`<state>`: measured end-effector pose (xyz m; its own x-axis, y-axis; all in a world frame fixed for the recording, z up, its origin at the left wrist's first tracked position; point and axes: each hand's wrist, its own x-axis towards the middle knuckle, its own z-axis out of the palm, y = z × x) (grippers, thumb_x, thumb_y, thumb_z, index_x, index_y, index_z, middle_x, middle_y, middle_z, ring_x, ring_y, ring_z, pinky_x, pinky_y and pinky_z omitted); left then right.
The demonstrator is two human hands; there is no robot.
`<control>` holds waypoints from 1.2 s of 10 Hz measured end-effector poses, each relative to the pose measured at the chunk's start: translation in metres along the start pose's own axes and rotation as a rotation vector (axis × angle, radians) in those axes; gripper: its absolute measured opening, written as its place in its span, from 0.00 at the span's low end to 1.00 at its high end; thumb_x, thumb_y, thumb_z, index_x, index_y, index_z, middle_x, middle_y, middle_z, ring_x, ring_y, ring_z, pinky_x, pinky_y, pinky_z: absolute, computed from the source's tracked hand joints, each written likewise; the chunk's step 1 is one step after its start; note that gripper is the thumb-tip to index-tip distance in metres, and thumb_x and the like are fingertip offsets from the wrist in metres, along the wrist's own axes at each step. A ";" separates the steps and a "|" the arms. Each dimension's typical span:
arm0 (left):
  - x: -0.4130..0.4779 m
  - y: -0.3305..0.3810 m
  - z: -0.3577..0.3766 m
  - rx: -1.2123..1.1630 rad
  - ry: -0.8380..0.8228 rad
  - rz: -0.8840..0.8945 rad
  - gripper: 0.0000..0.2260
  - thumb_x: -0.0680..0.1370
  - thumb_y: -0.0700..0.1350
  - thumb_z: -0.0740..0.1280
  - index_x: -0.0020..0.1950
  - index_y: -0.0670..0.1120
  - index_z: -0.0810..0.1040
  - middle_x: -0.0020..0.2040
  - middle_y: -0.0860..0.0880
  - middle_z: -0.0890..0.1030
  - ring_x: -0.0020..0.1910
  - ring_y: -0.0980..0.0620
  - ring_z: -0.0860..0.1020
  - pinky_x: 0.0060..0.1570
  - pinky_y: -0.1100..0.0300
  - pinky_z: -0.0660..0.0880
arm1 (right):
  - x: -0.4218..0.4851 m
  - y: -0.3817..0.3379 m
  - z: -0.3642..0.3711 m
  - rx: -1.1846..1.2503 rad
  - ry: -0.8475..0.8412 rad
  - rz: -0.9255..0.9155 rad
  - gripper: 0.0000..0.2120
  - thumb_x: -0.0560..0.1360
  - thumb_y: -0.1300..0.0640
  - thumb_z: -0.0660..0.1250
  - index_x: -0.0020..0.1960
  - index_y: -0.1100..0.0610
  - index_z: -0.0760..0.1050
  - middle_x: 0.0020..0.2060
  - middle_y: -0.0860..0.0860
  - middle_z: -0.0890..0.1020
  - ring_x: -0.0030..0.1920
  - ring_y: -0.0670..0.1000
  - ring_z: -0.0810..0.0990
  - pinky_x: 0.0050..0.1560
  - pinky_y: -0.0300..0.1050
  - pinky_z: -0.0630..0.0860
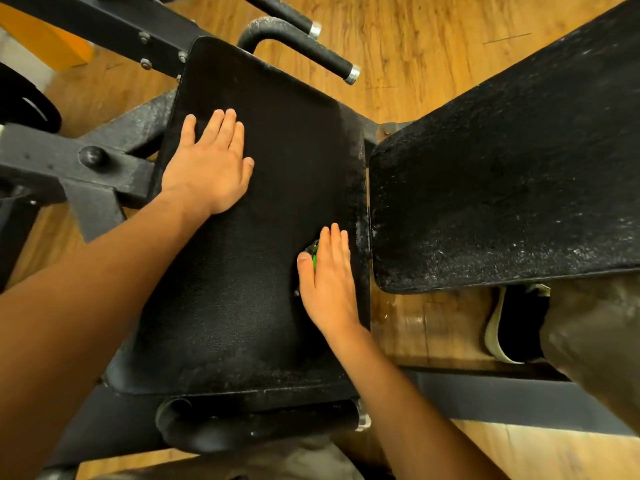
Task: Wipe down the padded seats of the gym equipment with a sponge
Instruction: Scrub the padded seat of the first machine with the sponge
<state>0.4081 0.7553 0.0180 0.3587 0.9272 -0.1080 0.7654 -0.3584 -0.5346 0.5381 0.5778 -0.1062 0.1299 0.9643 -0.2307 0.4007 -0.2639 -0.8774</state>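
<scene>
Black seat pad (277, 161) lies under both palms: we log the left hand (211, 164) flat on its far left side, fingers straight and together, probably bracing it, while the right hand (327, 289), fingers likewise, presses the green sponge (315, 259) down near its right edge.

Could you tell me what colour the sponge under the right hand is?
The sponge is bright green, a sliver visible in the head view.

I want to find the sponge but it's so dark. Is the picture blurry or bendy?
Head view: the black padded seat is dark and swallows detail, so only a sliver of the green sponge peeks from under the flat right hand; the edges bend, and the top-left corner is smeared.
</scene>
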 end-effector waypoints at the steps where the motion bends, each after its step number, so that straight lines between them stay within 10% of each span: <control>1: 0.000 0.001 0.001 0.010 0.004 0.001 0.29 0.85 0.56 0.46 0.82 0.40 0.53 0.83 0.42 0.52 0.82 0.45 0.49 0.78 0.38 0.46 | 0.009 -0.001 -0.003 -0.021 -0.001 -0.020 0.30 0.87 0.48 0.50 0.83 0.59 0.47 0.83 0.53 0.45 0.82 0.49 0.38 0.82 0.51 0.43; 12: -0.002 0.002 -0.003 0.021 -0.013 -0.001 0.29 0.85 0.56 0.45 0.82 0.40 0.52 0.83 0.41 0.52 0.82 0.44 0.49 0.78 0.38 0.46 | -0.076 0.015 -0.003 0.058 -0.244 -0.002 0.31 0.87 0.53 0.52 0.83 0.54 0.39 0.80 0.44 0.32 0.76 0.43 0.24 0.73 0.37 0.33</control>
<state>0.4108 0.7523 0.0197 0.3510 0.9289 -0.1180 0.7544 -0.3552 -0.5520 0.5370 0.5006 -0.1008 -0.0965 0.9432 -0.3179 0.3475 -0.2674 -0.8987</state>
